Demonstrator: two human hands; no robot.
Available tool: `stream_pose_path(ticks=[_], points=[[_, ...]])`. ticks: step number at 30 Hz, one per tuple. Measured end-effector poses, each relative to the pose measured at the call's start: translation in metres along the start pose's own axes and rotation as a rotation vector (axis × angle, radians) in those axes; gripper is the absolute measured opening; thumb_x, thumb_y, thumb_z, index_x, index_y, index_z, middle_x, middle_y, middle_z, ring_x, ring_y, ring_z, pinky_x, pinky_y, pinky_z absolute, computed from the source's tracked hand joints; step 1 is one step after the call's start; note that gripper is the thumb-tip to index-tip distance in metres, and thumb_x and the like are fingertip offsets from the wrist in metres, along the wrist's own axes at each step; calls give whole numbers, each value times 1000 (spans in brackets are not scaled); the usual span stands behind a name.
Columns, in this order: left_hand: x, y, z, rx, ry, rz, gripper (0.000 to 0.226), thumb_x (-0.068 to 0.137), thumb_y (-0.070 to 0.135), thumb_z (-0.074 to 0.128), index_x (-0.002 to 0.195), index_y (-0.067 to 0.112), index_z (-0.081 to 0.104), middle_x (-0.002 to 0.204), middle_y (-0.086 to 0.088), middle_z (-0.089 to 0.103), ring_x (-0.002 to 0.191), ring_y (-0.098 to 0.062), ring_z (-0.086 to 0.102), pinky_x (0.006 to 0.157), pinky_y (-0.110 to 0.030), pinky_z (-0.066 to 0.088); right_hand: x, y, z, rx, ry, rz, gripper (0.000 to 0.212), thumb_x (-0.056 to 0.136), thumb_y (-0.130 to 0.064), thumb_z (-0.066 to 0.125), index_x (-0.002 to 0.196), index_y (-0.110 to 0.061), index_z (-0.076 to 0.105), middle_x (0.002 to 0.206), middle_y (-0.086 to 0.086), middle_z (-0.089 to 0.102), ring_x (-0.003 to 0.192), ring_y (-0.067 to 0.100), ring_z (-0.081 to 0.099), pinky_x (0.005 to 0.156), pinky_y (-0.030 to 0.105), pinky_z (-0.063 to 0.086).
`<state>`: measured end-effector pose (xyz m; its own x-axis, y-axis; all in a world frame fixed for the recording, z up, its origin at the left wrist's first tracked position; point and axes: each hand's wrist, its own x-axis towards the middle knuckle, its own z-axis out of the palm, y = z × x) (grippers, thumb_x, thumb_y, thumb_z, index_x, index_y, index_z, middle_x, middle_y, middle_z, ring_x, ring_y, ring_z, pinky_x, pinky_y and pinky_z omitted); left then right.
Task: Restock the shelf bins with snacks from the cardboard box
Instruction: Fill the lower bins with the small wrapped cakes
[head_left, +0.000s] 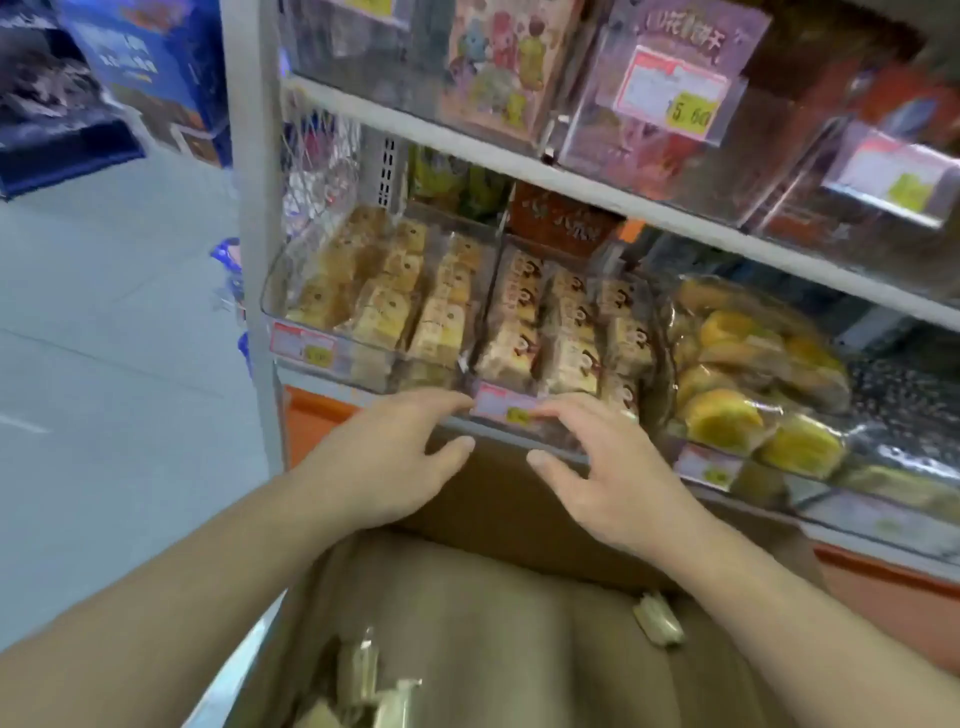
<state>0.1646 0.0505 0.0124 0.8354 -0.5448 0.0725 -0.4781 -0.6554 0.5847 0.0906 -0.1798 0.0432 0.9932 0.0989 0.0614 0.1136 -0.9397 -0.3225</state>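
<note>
Nearest the camera, a cardboard box (498, 623) is held low against the shelf, seemingly so that snacks can be lifted straight up. Only a few wrapped snacks (657, 618) are left inside, lying loose on its floor. Both hands are raised to the front lip of the middle clear bin (524, 410): left hand (395, 462) and right hand (602, 467) have fingers spread apart, nothing gripped. Pale wrapped cakes are packed there in tidy rows.

Cardboard box (498, 613) below the shelf bins (467, 322), wrapped snacks (657, 618) inside both
</note>
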Motion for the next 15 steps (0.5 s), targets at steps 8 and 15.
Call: stream_pose_path(ticks=[8,15], points=[[-24,7,140,138,-456,105,48,105,47,55,150,30,51,152,8,55,137,-12,52,113,-29,42,-120,172,97,-25,-342,494,49,95,-29,76,140,-24,58,132,-4,61,120,14,60,104,29,50],[-16,-47,262,179,-718,-88,69,97,60,61,157,31,42,157,7,49,142,-14,49,116,-27,37,-145,296,166,56,-388,872,84,90,-31,80,157,-10,34,151,12,47,140,31,46,113,33,38]])
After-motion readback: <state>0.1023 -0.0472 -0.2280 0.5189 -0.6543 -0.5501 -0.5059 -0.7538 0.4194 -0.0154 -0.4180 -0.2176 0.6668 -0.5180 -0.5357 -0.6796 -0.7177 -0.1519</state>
